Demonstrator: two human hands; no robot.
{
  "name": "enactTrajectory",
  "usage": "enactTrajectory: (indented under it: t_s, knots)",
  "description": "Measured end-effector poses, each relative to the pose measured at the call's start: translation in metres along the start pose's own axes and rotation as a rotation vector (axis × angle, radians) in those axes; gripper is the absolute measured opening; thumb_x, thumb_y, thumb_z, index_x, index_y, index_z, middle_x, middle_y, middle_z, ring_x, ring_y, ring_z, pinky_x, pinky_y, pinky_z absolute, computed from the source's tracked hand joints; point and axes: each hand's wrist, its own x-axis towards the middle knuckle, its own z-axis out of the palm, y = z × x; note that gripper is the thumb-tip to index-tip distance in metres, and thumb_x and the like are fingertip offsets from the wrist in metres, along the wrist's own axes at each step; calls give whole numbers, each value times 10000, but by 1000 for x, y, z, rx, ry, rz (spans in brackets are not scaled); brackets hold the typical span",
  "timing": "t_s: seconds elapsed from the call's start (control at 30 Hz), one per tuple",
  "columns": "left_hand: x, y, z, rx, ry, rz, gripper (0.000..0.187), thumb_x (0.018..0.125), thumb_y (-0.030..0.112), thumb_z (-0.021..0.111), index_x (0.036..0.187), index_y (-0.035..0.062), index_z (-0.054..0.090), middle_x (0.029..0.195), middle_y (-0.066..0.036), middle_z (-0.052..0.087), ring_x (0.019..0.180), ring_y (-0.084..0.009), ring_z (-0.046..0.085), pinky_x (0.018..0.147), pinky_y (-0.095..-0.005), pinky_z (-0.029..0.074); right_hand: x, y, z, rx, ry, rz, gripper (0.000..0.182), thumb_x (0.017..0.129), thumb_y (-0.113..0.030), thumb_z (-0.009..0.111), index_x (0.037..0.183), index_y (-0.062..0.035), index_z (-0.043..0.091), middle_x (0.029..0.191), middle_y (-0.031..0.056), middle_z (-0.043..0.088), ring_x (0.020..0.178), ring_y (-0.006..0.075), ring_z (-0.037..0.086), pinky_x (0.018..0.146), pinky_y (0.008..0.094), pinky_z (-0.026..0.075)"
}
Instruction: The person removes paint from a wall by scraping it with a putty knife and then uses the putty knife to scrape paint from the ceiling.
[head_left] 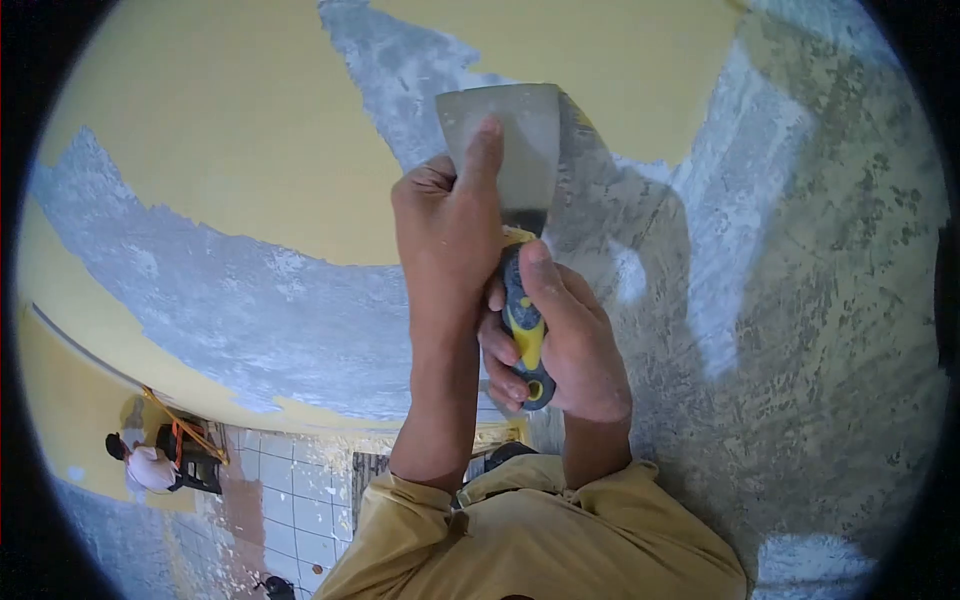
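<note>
Both hands work one scraper [510, 200] against the wall [800, 300]. Right hand [565, 340] has its grip closed round the yellow-and-black handle [525, 330], thumb along the top. Left hand [450, 230] sits fwd, grip folded over the handle neck, index finger pressed flat on the blade [505, 135]. Blade edge lies at the boundary of remaining yellow paint [250, 130] and bare grey plaster [300, 310]. Recommended: keep blade at a shallow angle, load via the index finger, drive w/ the rear hand, short strokes under the paint edge. A steep angle would likely gouge the plaster. Another person [150, 465] works well apart, lower left.
</note>
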Motion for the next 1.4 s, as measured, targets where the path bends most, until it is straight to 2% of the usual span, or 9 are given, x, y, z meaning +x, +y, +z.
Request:
enactTrajectory:
  t_s: [0.13, 0.27, 0.33, 0.53, 0.7, 0.93, 1.03, 1.2, 1.4]
  knots:
    - [-3, 10, 0, -23, -47, -2, 363, 868, 303, 593, 769, -43, 633, 637, -59, 595, 520, -101, 521, 472, -242, 405, 1, 4, 4, -40, -27, -49, 419, 968, -451, 303, 830, -68, 402, 553, 33, 432, 366, 119, 440, 335, 254, 364]
    - [8, 10, -5, 157, -36, 83, 393, 869, 325, 588, 745, -46, 626, 624, -49, 579, 528, -95, 507, 478, -250, 396, 5, 7, 9, -40, -13, -93, 433, 959, -474, 316, 822, -71, 402, 539, 33, 424, 356, 128, 443, 329, 262, 366]
    - [14, 5, -7, 205, -11, 150, 457, 849, 337, 588, 609, -51, 568, 488, -42, 467, 483, -92, 398, 442, -314, 348, 5, 8, 13, -54, 7, -86, 437, 955, -481, 324, 821, -73, 402, 535, 33, 422, 351, 131, 443, 325, 265, 365]
    - [11, 4, -16, 327, -66, 121, 455, 862, 374, 584, 718, -55, 627, 604, -42, 565, 566, -80, 507, 505, -258, 401, 11, 19, 5, -35, 32, -125, 450, 914, -528, 396, 821, -89, 439, 512, 31, 417, 313, 149, 400, 304, 289, 344]
    - [-6, -6, -23, 122, -302, 14, 393, 863, 317, 561, 724, -39, 652, 614, -78, 642, 531, -118, 585, 521, -272, 462, 5, 26, 0, -25, 34, -97, 464, 928, -519, 370, 804, -75, 424, 535, 28, 430, 341, 136, 442, 320, 269, 367]
    - [1, 6, -14, -75, -325, -104, 371, 883, 296, 563, 820, -63, 629, 684, -124, 648, 543, -154, 610, 485, -264, 489, 11, 10, 1, -10, -24, -38, 456, 950, -489, 329, 807, -65, 418, 536, 33, 435, 351, 137, 444, 339, 262, 369]
    - [13, 4, -24, 163, -322, -58, 375, 880, 296, 564, 820, -69, 627, 679, -126, 648, 539, -154, 607, 473, -261, 485, 15, 11, 7, -8, 29, -16, 458, 956, -480, 313, 805, -59, 410, 529, 35, 434, 352, 136, 441, 342, 263, 360]
    - [10, 8, -15, -78, -365, -38, 384, 877, 307, 562, 815, -65, 627, 678, -120, 650, 544, -161, 621, 455, -248, 484, 18, 5, 12, -73, 5, -52, 450, 962, -464, 308, 792, -58, 398, 519, 36, 426, 344, 134, 429, 332, 260, 343]
    - [13, 13, -17, 17, -390, 10, 373, 878, 303, 562, 833, -63, 617, 694, -126, 650, 561, -168, 633, 467, -252, 501, 16, 5, 18, -96, 43, -112, 442, 952, -473, 343, 790, -66, 405, 512, 35, 423, 326, 135, 414, 317, 264, 338]
